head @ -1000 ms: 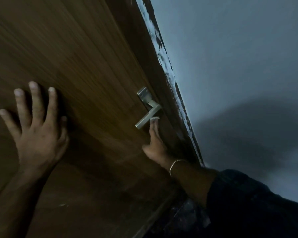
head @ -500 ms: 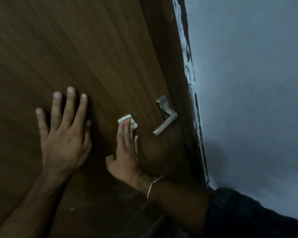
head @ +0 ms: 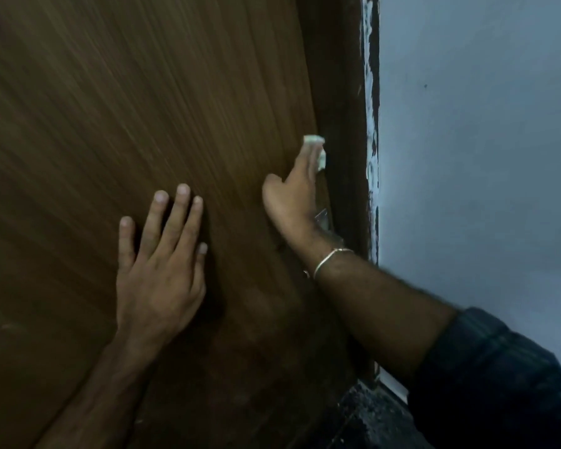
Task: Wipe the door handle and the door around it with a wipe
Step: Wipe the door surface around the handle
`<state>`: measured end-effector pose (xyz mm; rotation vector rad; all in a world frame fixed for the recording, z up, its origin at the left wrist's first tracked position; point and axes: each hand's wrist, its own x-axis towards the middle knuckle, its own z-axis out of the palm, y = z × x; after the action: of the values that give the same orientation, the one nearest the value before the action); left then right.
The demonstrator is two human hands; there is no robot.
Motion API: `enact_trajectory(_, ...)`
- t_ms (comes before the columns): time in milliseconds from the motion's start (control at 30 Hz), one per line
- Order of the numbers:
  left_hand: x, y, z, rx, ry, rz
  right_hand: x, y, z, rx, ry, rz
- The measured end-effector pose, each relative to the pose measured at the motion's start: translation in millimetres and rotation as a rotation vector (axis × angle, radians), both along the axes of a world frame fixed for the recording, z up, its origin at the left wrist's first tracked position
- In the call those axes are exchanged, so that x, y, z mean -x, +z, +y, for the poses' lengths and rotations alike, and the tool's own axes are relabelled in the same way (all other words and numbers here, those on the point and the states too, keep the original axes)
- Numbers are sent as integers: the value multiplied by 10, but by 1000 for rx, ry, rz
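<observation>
A brown wooden door (head: 143,108) fills the left of the view. My right hand (head: 293,199) presses a small white wipe (head: 316,150) flat against the door near its right edge, fingers straight, above the handle. The metal door handle (head: 324,218) is mostly hidden behind my right wrist; only a sliver of its plate shows. My left hand (head: 161,264) lies flat on the door with fingers spread, left of and lower than my right hand.
A dark door frame (head: 344,92) with chipped white paint along its edge (head: 371,124) runs down beside the door. A pale grey wall (head: 483,157) fills the right. Dark floor (head: 363,416) shows at the bottom.
My right hand slid the wipe from left of the handle up and right to the door's edge above it, covering the handle. My left hand kept flat on the door.
</observation>
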<state>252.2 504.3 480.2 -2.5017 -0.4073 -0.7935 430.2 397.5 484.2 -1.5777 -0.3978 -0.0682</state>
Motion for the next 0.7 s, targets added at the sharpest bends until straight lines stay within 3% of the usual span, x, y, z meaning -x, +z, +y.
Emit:
enact_trajectory(100,2,5,14,8,-21,-35,158,-43,98,1,-26,-515)
enact_trajectory(233,14,12,10,58,-31,-44,278,-668,-51,179,116,-902)
enact_trajectory(267,13,17,8,66,-27,-37,204,-729,-107,195,100,-893)
enact_trajectory(367,-10,-2,-24,71,-6,-39,-23,-592,-201,84,-99,-549)
enact_trajectory(433,-67,-16,-89,90,-2,-102,-66,-370,-235,23,-120,-442)
enact_trajectory(533,-237,42,-216,155,-57,-189,6,-89,-245,-10,125,-465)
enact_trajectory(567,-303,93,-255,187,-93,-213,17,3,-263,-62,234,-392)
enact_trajectory(633,-436,208,-340,292,-187,-262,-13,170,-330,-229,429,-65)
enact_trajectory(700,-553,313,-447,531,-307,-322,-54,245,-427,-310,455,71)
